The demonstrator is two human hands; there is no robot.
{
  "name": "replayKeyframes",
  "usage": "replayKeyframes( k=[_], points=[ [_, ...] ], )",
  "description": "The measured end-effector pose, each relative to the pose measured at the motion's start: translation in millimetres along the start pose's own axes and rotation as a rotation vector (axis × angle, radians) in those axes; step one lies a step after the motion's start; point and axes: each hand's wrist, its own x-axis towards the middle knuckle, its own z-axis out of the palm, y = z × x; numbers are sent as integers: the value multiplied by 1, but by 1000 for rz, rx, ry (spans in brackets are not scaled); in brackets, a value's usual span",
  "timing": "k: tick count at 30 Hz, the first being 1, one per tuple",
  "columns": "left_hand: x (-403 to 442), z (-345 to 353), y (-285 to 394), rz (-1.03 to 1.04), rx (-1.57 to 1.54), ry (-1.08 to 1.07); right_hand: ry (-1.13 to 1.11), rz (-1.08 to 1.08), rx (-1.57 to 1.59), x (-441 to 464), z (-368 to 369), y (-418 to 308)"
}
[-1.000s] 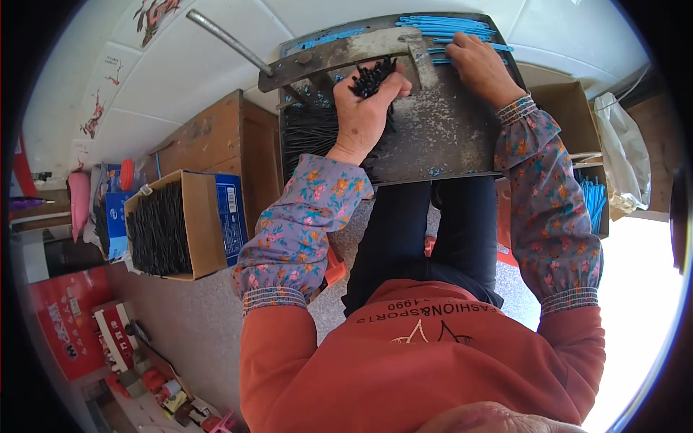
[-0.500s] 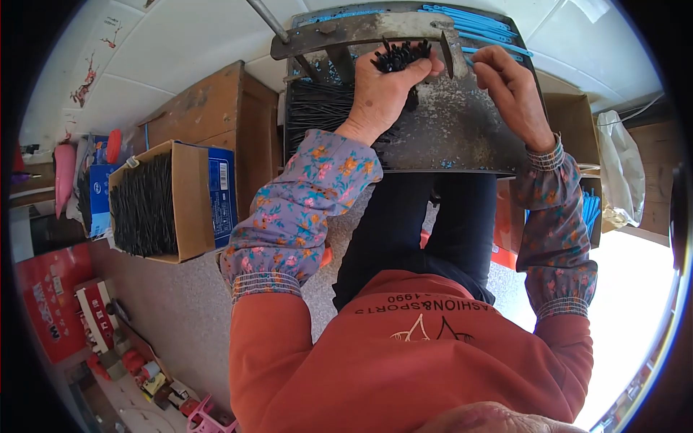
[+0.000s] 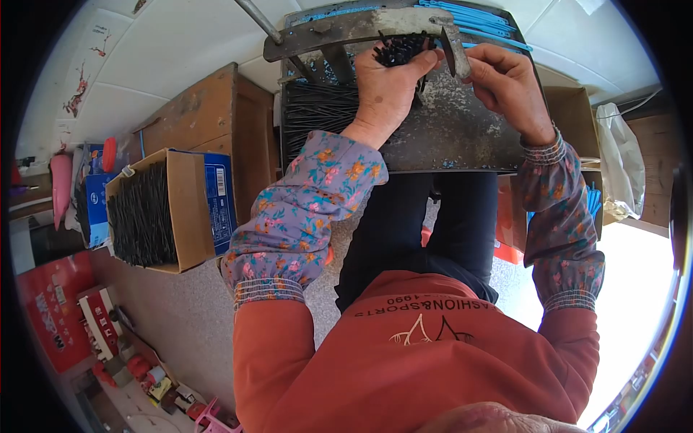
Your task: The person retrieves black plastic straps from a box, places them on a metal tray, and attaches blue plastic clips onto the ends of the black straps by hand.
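My left hand [image 3: 386, 90] is closed around an upright bundle of thin black strips [image 3: 398, 49], its knobby ends showing above the fingers. A bit of blue shows beside the left fingertips, partly behind a flat metal piece [image 3: 454, 52] at the end of a worn metal arm [image 3: 339, 30]. Just right of that piece, my right hand [image 3: 509, 86] is closed in a pinch. The metal edge and fingers mostly hide what it holds, seemingly a thin blue plastic strip. More black strips [image 3: 317, 112] lie on the dark worktop [image 3: 462, 141], left of my left wrist.
Blue plastic strips [image 3: 480, 25] lie along the worktop's far right edge. A cardboard box [image 3: 193, 209] packed with black strips stands at left, beside a brown wooden cabinet [image 3: 188, 108]. At right are an open carton [image 3: 570, 119] and a whitish plastic bag [image 3: 619, 159].
My right hand has moved slightly left and down, its fingertips now against the metal piece's edge. The blue strip end seen earlier in its fingers is now hidden. The left hand keeps the bundle.
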Motion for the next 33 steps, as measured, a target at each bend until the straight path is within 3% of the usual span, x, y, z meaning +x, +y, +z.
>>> replayKeyframes(
  k=[5,9,15,19,20,24,25,28,30,33],
  points=[
    [2,2,-9,26,92,33,-153,153,139,16,-19,-5],
    [0,-1,-5,-13,34,43,-325,292,425,24,-25,4],
    [2,-4,-9,24,132,20,-349,221,338,28,-27,1],
    [0,-2,-5,15,76,18,-307,-453,-600,34,-31,-9],
    [-1,-2,-4,14,74,9,-298,-452,-603,30,-34,-10],
    [-2,-3,-4,89,249,-39,-314,62,-390,13,-57,-11],
    [-4,-4,-2,91,248,-39,-314,61,-391,19,-59,-5],
    [-6,-1,5,16,196,-73,-145,-605,-868,67,-76,38],
    [-7,3,7,-8,181,-103,-62,-827,-1026,67,-78,47],
    [-7,0,9,-49,74,-77,-61,-914,-1280,69,-71,52]
  ],
)
